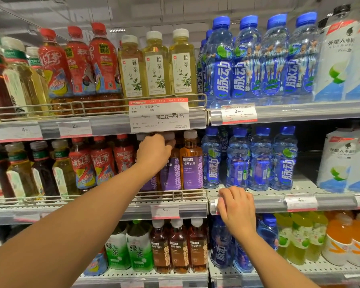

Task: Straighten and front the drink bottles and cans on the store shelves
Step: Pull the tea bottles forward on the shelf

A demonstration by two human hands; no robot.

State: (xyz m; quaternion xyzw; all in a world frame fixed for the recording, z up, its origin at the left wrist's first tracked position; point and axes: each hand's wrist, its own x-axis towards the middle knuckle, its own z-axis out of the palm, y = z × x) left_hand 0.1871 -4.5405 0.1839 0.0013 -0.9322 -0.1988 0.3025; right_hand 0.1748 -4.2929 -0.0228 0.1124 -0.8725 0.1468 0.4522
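My left hand (154, 151) reaches into the middle shelf and grips the neck of a purple-label tea bottle (170, 173), just under its white cap. A matching purple-label bottle (192, 161) stands upright to its right. My right hand (235, 204) rests on the front rail of the middle shelf (268, 202), fingers curled over the edge beside a price tag, below the blue water bottles (260, 159). One blue bottle (237, 161) shows its barcode side.
The top shelf holds red tea bottles (79, 61), yellow tea bottles (156, 65) and blue bottles (247, 57). A sale sign (158, 113) hangs over the middle shelf. Green tea bottles (137, 246) and brown bottles (177, 246) fill the lower shelf. White bottles (341, 159) stand at right.
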